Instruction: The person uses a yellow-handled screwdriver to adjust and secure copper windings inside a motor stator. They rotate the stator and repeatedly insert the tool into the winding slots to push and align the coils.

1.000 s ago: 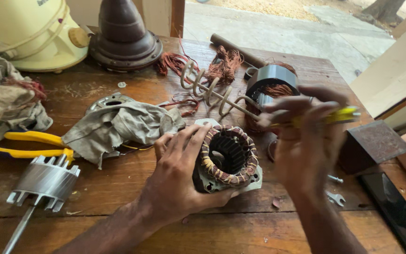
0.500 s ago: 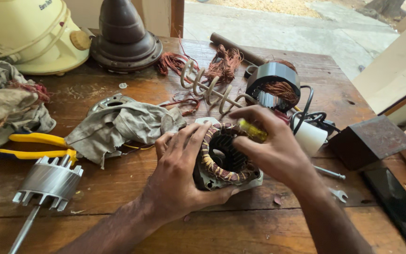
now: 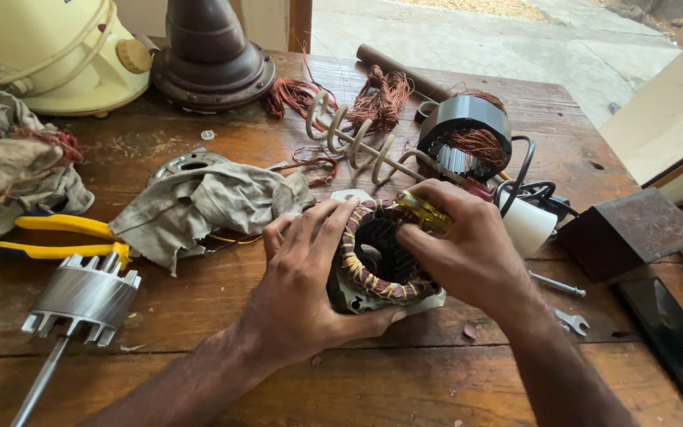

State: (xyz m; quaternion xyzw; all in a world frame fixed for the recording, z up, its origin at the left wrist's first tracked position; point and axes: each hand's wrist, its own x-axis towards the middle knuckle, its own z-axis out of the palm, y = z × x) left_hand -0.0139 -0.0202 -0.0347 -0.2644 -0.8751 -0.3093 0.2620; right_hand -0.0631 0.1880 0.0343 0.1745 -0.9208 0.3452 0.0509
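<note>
- Since half a second ago the right hand (image 3: 468, 245) has come lower and closer onto the motor stator (image 3: 381, 257), and the yellow-handled tool (image 3: 423, 210) it carries now lies along the top of the copper windings instead of being raised above them.
- The right hand is curled shut around that tool, fingers folded down over the stator's right rim (the tool's tip is hidden under the fingers, so what it touches cannot be told).
- The left hand (image 3: 310, 277) clasps the stator from its left side: fingers spread over the upper rim, thumb hooked under the lower edge, about half closed.
- The stator sits tilted on the wooden table (image 3: 199, 316), near the front middle, its bore facing up toward the camera.
- Just left of the left hand lies a crumpled grey rag (image 3: 207, 205), with yellow-handled pliers (image 3: 57, 237) further left.
- A finned metal rotor on a shaft (image 3: 81, 296) rests at the front left, well apart from both hands.
- Behind the stator are a coiled metal spiral (image 3: 349, 142), loose copper wire (image 3: 381, 95) and a second wound stator (image 3: 464, 138).
</note>
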